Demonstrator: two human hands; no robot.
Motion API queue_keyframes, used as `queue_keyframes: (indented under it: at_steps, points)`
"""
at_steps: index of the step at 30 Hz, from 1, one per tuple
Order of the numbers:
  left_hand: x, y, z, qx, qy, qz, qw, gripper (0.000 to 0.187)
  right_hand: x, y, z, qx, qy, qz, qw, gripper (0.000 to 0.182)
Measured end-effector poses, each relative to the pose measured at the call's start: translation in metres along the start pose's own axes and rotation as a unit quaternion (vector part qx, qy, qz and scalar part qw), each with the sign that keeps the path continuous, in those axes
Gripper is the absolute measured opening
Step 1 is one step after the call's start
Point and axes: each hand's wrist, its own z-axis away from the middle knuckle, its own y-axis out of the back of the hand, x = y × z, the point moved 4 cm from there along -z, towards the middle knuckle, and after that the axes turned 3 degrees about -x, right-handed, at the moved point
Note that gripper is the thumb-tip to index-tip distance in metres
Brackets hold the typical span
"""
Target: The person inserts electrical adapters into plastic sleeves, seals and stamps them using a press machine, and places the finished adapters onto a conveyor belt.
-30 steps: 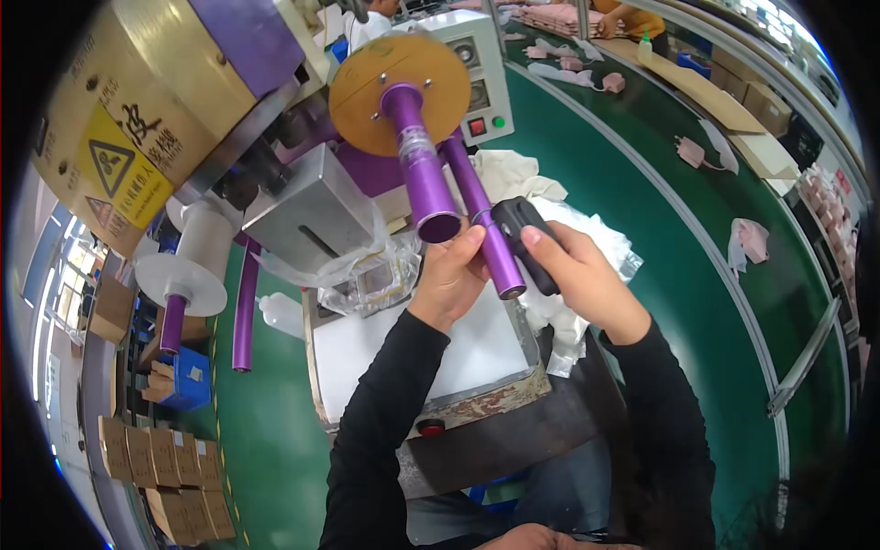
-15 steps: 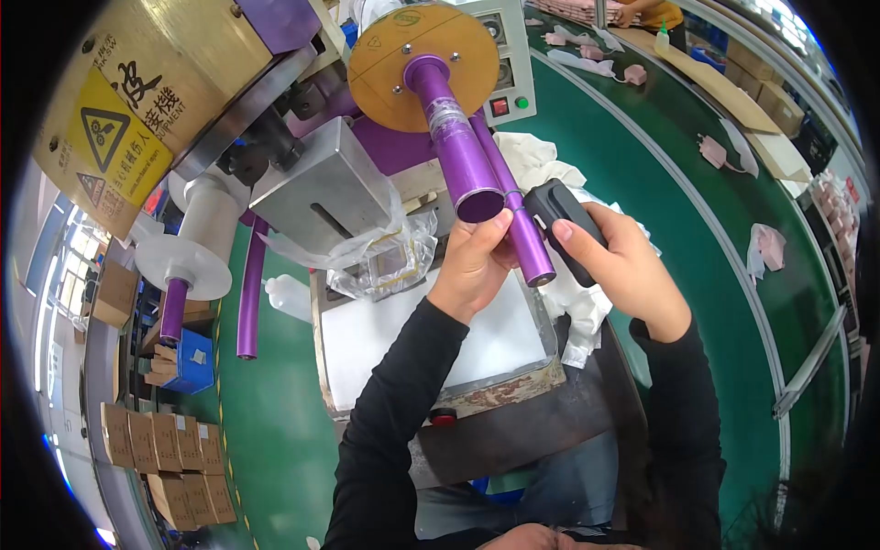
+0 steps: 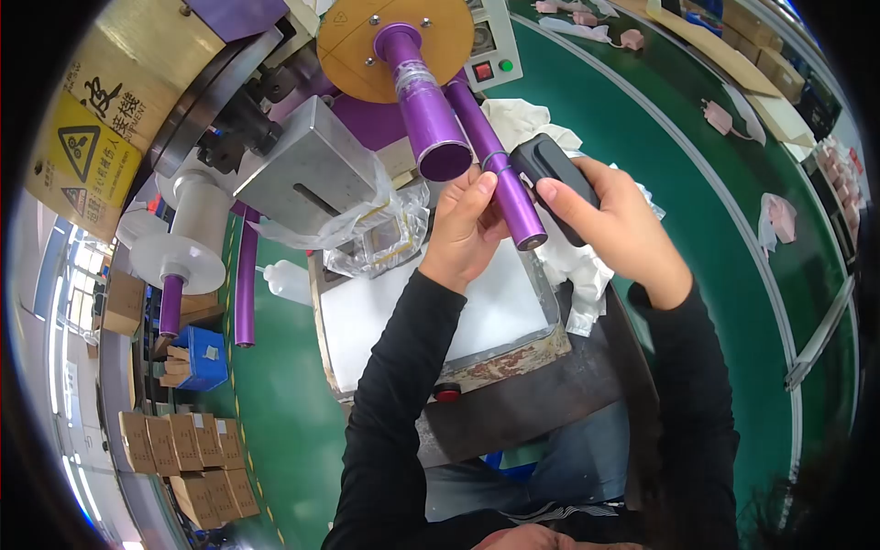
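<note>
In the head view, my right hand point(image 3: 628, 220) is closed round a black, rounded device point(image 3: 557, 183), with the thumb lying along its near face. My left hand point(image 3: 461, 229) is curled closed just left of a thin purple rod point(image 3: 513, 202). Its thumb points up beside the rod and the fingers pass behind it, so what they hold is hidden. A thicker purple tube point(image 3: 429, 119) hangs just above the left thumb. Below both hands lies a white sheet point(image 3: 495, 307) on the machine's worn bed.
A metal block point(image 3: 307, 174) and a plastic-wrapped fixture point(image 3: 380, 238) stand left of my hands. Crumpled white cloth point(image 3: 582, 289) lies at the right. A white bottle point(image 3: 289, 281) is at the left. Pink items lie on the green conveyor point(image 3: 674, 119); cartons point(image 3: 170, 440) are stacked lower left.
The view has shifted, moving the machine and both hands slightly up and left in the picture. The right hand keeps its hold on the black device; the left hand stays by the rod.
</note>
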Motion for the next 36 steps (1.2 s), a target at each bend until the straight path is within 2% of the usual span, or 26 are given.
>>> queue_keyframes:
  at_steps: [5, 9, 13, 21, 24, 28, 36]
  points:
    - [0.006, -0.003, 0.001, -0.010, 0.015, -0.027, 0.999, 0.019, -0.001, 0.004, 0.002, 0.014, 0.033, 0.011, 0.999, 0.050]
    - [0.001, 0.003, 0.002, -0.030, 0.018, 0.009, 0.999, 0.021, 0.000, -0.008, 0.001, 0.040, 0.024, -0.050, 0.998, 0.052]
    - [0.001, 0.003, 0.003, -0.035, 0.022, 0.016, 0.999, 0.022, 0.002, -0.006, -0.001, 0.027, 0.018, -0.019, 0.999, 0.053]
    - [0.001, 0.003, 0.004, -0.014, 0.026, 0.006, 1.000, 0.023, -0.004, -0.005, -0.001, 0.024, 0.030, -0.042, 0.998, 0.052]
    - [0.001, 0.005, 0.004, -0.023, 0.023, 0.004, 0.999, 0.024, -0.009, 0.001, 0.003, 0.018, 0.013, 0.044, 0.999, 0.050]
    - [0.001, 0.003, 0.005, -0.029, 0.019, -0.001, 0.999, 0.024, -0.008, 0.003, 0.002, 0.005, 0.010, -0.001, 1.000, 0.050]
    - [0.001, 0.005, 0.005, -0.024, 0.022, -0.007, 0.999, 0.027, -0.011, 0.005, 0.003, -0.008, 0.006, 0.012, 1.000, 0.049]
